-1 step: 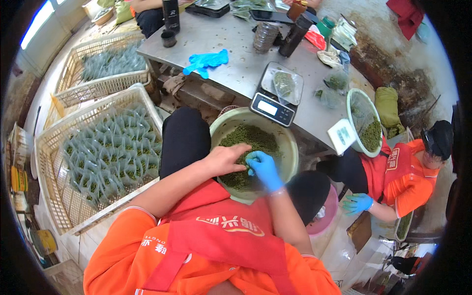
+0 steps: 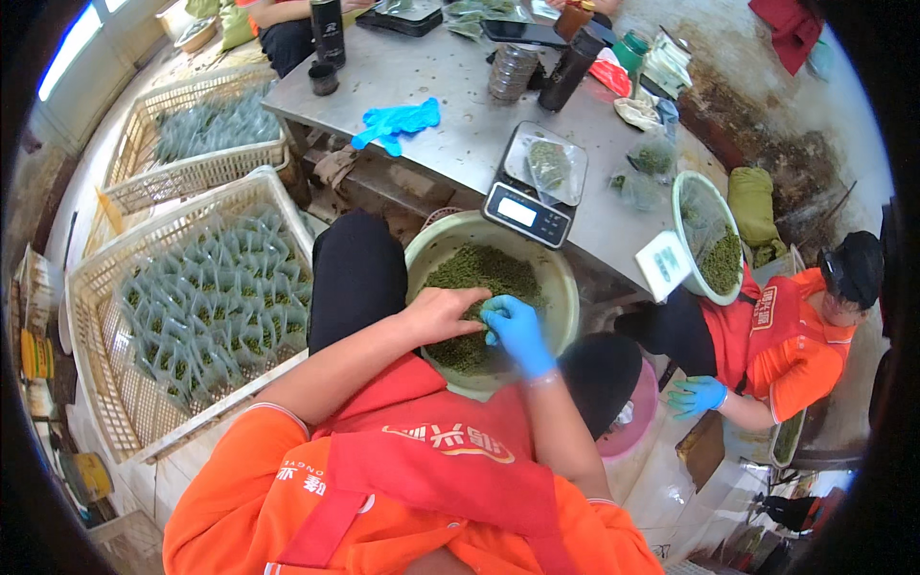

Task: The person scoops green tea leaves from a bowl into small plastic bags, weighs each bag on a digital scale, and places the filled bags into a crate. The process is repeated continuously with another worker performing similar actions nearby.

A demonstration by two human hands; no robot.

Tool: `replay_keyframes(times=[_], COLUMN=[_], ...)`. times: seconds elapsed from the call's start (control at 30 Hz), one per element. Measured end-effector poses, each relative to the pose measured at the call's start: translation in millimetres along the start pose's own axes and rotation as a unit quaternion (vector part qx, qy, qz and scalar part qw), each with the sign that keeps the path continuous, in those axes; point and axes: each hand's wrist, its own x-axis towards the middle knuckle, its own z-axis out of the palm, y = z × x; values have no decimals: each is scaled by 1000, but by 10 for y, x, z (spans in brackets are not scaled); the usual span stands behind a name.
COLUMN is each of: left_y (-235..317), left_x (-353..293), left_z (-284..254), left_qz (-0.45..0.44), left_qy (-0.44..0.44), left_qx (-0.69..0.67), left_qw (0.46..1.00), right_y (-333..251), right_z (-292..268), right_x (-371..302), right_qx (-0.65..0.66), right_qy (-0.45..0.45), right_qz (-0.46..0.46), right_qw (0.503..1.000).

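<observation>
A pale green bowl (image 2: pixel 565 316) sits between my knees, part-filled with small green grains (image 2: pixel 489 271) that look like green peppercorns. My bare left hand (image 2: pixel 446 314) is over the grains, its index finger and thumb apart with a gap between them. Beside it my right hand (image 2: pixel 516 331), in a blue glove, has its fingertips pressed together near that gap. Whatever sits in the gloved fingers is hidden or too small to tell.
A scale (image 2: pixel 529 213) bearing a clear bag of grains stands at the metal table's (image 2: pixel 460 144) near edge. Left, a crate (image 2: pixel 91 278) holds several filled bags; another crate (image 2: pixel 120 182) stands behind. A blue glove (image 2: pixel 398 123) lies on the table. A co-worker (image 2: pixel 791 316) sits right beside a bowl (image 2: pixel 682 225).
The whole view has shifted slightly. My hands stay over the bowl, with the gloved fingers a little differently placed beside the left hand.
</observation>
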Motion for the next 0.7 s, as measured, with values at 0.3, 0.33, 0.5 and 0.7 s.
replay_keyframes(times=[0.3, 0.33, 0.5, 0.7], left_y=[-84, -91, -74, -45], left_x=[31, 30, 83, 111], left_z=[173, 178, 86, 54], left_qz=[-29, -17, -46, -64], left_qy=[21, 33, 48, 63], left_qx=[-52, -47, -57, -96], left_qw=[998, 998, 996, 991], right_y=[-672, -771, -1004, -693], right_z=[-378, -367, -372, -409], right_x=[412, 530, 905, 715], right_qx=[-309, -344, -474, -254], right_qy=[300, 312, 337, 332], right_qz=[-388, -353, -233, -309], right_qw=[815, 812, 780, 855])
